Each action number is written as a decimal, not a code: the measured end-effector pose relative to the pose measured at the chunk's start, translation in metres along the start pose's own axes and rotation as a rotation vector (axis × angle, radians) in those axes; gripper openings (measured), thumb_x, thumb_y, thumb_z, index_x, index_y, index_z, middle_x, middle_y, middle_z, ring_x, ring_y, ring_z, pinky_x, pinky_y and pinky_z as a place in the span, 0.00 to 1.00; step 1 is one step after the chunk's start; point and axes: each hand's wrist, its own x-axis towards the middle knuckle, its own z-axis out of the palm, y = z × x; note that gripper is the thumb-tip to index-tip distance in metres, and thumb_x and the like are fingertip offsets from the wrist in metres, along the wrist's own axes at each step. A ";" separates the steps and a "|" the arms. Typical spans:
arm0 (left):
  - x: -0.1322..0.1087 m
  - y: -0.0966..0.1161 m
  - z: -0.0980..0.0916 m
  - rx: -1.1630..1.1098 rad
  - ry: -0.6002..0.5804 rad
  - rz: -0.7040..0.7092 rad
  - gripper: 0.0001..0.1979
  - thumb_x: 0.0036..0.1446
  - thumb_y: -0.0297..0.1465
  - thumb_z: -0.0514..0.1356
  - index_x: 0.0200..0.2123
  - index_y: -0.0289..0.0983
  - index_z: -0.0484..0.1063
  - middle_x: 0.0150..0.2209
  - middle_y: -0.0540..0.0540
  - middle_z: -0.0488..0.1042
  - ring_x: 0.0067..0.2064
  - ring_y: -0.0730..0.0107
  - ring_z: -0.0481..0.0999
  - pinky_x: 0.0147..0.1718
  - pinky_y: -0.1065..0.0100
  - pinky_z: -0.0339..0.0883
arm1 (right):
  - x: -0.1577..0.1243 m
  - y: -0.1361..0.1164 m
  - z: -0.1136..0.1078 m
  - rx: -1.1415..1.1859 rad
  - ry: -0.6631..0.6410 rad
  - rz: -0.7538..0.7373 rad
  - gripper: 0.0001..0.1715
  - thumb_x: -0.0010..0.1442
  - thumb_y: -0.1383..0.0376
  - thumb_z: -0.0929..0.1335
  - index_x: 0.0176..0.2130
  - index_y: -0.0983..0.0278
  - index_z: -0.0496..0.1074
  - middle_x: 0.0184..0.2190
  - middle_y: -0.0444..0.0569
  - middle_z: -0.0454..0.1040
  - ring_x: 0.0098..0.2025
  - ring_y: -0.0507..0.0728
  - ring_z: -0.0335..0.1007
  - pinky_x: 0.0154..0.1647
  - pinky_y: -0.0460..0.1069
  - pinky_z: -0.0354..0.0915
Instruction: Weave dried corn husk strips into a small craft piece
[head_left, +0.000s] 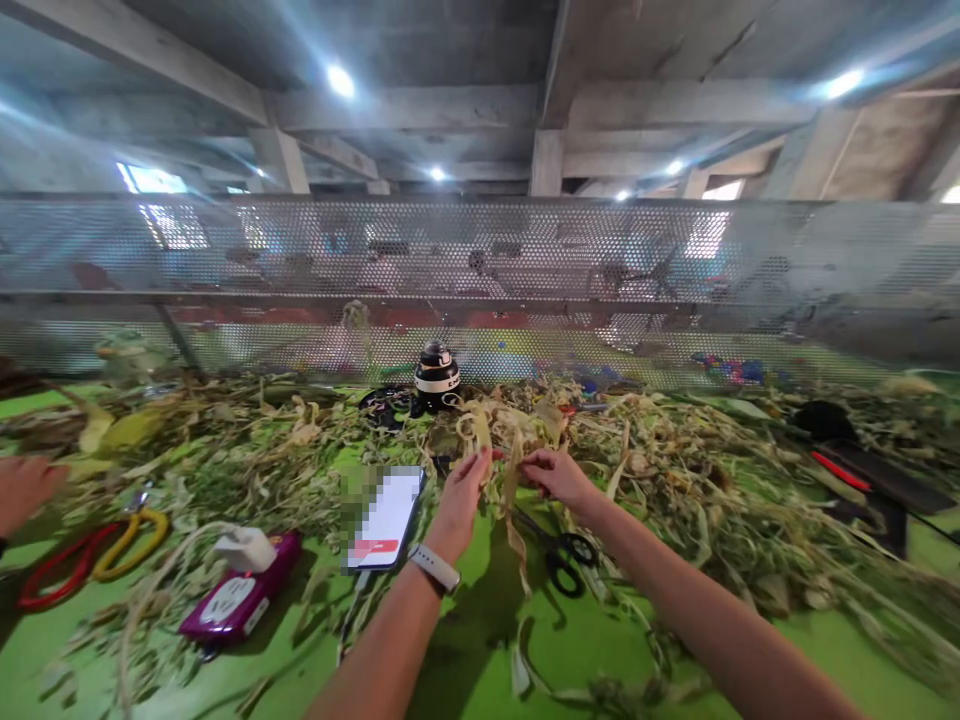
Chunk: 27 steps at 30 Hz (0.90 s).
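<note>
Left hand (459, 495) and right hand (556, 476) pinch one husk strip (513, 482); it dangles between the closed fingertips, above scissors (562, 553).

The green table (592, 650) was swamped, with dried husks (697, 480) strewn right across it! A phone (386, 520) lay left of centre and black scissors (559, 555) just right of it. A purple device (240, 595) and yellow-handled cutters (131, 540) sat further left, and a round black-and-white gadget (436, 375) stood at the back.
</note>
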 end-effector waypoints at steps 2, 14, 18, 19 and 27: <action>-0.005 0.002 0.003 -0.023 -0.119 -0.114 0.13 0.42 0.37 0.67 0.30 0.35 0.75 0.33 0.46 0.77 0.36 0.69 0.73 0.34 0.72 0.65 | -0.011 -0.004 -0.009 0.050 0.003 -0.033 0.11 0.45 0.59 0.71 0.25 0.65 0.70 0.16 0.37 0.65 0.15 0.44 0.54 0.14 0.40 0.52; -0.023 0.000 0.012 0.116 -0.456 -0.291 0.12 0.45 0.36 0.66 0.30 0.32 0.77 0.31 0.41 0.78 0.24 0.73 0.73 0.17 0.77 0.57 | -0.064 0.009 -0.019 0.263 0.041 -0.116 0.18 0.44 0.54 0.72 0.28 0.65 0.70 0.19 0.38 0.66 0.16 0.44 0.54 0.15 0.41 0.51; -0.029 -0.007 0.017 0.139 -0.466 -0.264 0.11 0.45 0.36 0.66 0.28 0.33 0.77 0.28 0.43 0.77 0.24 0.74 0.72 0.20 0.77 0.59 | -0.070 0.017 -0.018 0.311 -0.029 -0.066 0.19 0.45 0.52 0.71 0.28 0.65 0.68 0.19 0.38 0.65 0.14 0.44 0.53 0.13 0.41 0.49; -0.030 -0.008 0.018 0.140 -0.464 -0.273 0.11 0.44 0.35 0.67 0.28 0.33 0.77 0.28 0.43 0.77 0.25 0.74 0.72 0.20 0.77 0.59 | -0.071 0.019 -0.018 0.323 -0.033 -0.075 0.20 0.45 0.52 0.71 0.28 0.65 0.67 0.19 0.38 0.65 0.14 0.44 0.53 0.14 0.41 0.49; -0.036 -0.012 0.021 0.144 -0.408 -0.389 0.12 0.42 0.35 0.68 0.31 0.33 0.77 0.32 0.42 0.76 0.26 0.72 0.74 0.18 0.75 0.61 | -0.069 0.032 -0.017 0.329 0.026 -0.081 0.23 0.43 0.49 0.71 0.27 0.66 0.68 0.18 0.38 0.64 0.15 0.44 0.51 0.15 0.42 0.47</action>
